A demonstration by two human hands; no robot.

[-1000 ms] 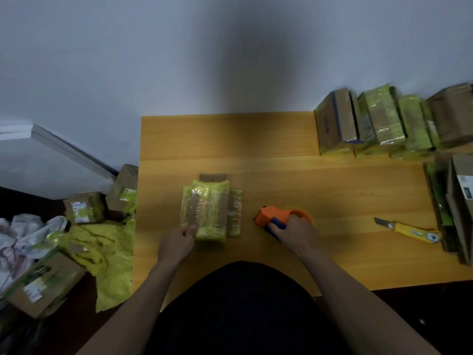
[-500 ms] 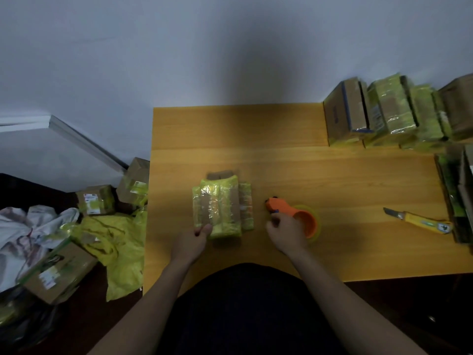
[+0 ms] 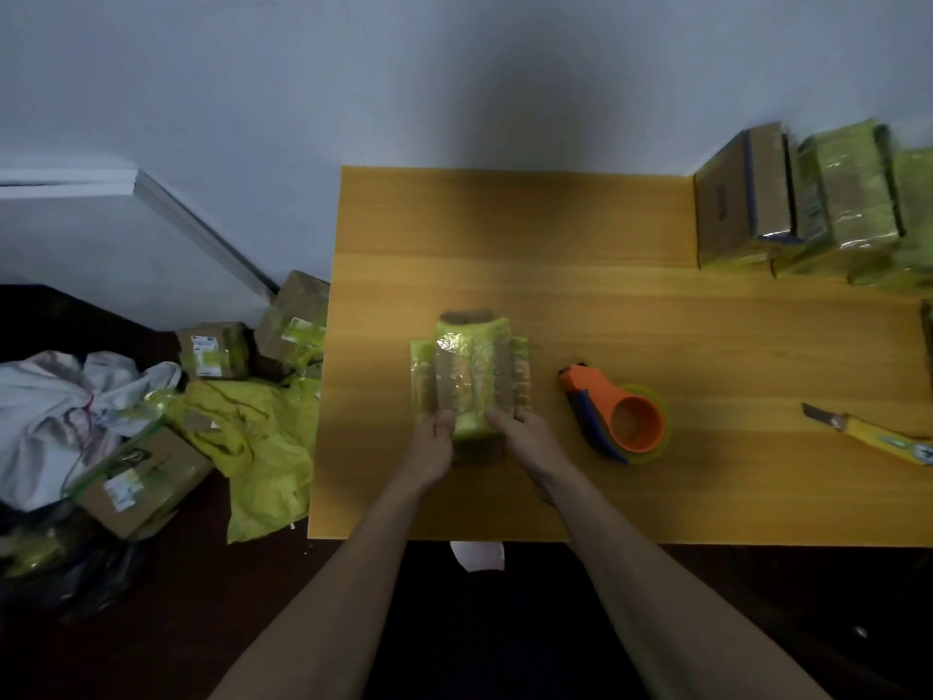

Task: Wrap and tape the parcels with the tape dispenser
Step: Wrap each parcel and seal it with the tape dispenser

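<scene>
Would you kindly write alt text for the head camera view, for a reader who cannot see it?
Both hands, left hand and right hand, hold the near end of a yellow-green taped parcel on a wooden table. The orange tape dispenser lies untouched to its right, a yellow utility knife beyond it; wrapped parcels stand at the far right corner.

From my feed I see two bare forearms, no sleeves reaching into view on either one. The left hand [image 3: 431, 449] and the right hand [image 3: 530, 442] carry no gloves, and I can make out no rings, watch or bands at the wrists in this dim light. Below and between the arms the torso or lap shows as a dark garment [image 3: 484, 639], near black; its cut and fabric are too murky for me to tell.
</scene>
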